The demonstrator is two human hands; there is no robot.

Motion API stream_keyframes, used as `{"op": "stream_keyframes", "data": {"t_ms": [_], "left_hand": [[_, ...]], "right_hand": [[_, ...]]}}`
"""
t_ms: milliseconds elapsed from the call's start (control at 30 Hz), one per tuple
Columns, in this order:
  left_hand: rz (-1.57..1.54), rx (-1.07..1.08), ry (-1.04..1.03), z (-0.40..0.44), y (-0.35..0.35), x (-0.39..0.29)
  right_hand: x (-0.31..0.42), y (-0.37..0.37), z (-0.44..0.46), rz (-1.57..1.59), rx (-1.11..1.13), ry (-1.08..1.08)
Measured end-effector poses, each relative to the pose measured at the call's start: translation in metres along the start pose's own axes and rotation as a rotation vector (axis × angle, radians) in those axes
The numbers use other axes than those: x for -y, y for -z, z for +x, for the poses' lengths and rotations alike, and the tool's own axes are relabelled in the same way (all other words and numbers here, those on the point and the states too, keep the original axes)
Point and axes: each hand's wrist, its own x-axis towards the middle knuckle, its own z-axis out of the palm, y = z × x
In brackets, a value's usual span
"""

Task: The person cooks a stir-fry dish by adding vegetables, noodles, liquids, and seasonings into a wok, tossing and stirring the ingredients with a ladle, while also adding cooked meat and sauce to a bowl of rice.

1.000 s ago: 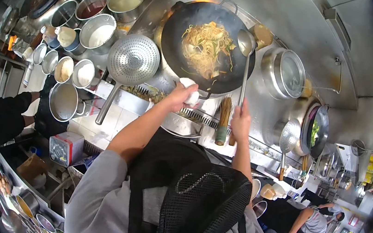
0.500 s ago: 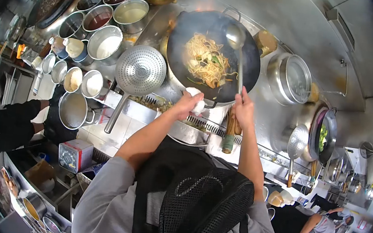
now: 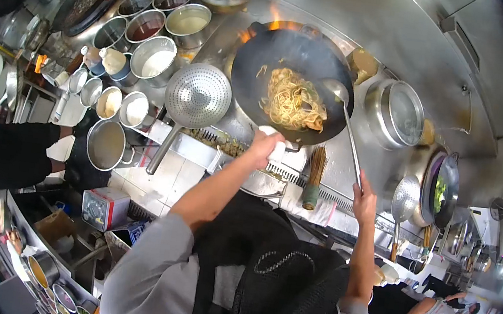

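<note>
My left hand [image 3: 263, 148] is closed on a folded white cloth [image 3: 278, 151] at the near edge of the black wok [image 3: 252, 72]. The wok handle under the cloth is mostly hidden. My right hand [image 3: 364, 201] grips the long handle of a metal ladle [image 3: 352, 138]. The ladle's bowl rests inside the wok's right side, apart from the heap of fried noodles [image 3: 296, 103]. Orange flames [image 3: 275, 17] rise behind the wok's far left rim. Below the wok, a bamboo brush [image 3: 314, 180] with a green-wrapped end lies between my hands.
A perforated strainer [image 3: 198, 96] lies left of the wok. Beyond it stand several metal pots of sauces and seasonings [image 3: 153, 60]. Nested steel pots [image 3: 395, 112] and a second wok with greens [image 3: 447, 187] are at right. Other people work at both sides.
The ladle has swung right and down with my right hand, away from the brush. The noodles have shifted into a tighter heap, the wok looks tipped, and flames now show at its far rim.
</note>
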Motion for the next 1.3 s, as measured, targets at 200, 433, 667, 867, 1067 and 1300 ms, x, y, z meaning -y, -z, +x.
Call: {"op": "stream_keyframes", "data": {"t_ms": [200, 433, 667, 867, 1067, 1300], "left_hand": [[-0.123, 0.024, 0.064, -0.122, -0.023, -0.024], [-0.035, 0.098, 0.130, -0.110, -0.005, 0.008], [0.169, -0.021, 0.180, -0.190, 0.000, -0.003], [0.010, -0.014, 0.105, -0.146, -0.015, -0.001], [0.140, 0.007, 0.160, -0.192, -0.014, 0.000], [0.021, -0.042, 0.039, -0.139, -0.016, 0.007]], "right_hand": [[0.083, 0.114, -0.018, 0.239, 0.422, -0.239], [0.064, 0.097, -0.003, 0.123, 0.585, 0.060], [0.090, 0.172, -0.005, 0.160, 0.883, -0.161], [0.063, 0.112, 0.018, 0.137, 0.663, 0.046], [0.102, 0.181, 0.008, 0.026, 0.919, -0.125], [0.076, 0.077, 0.041, -0.134, 0.539, 0.011]]}}
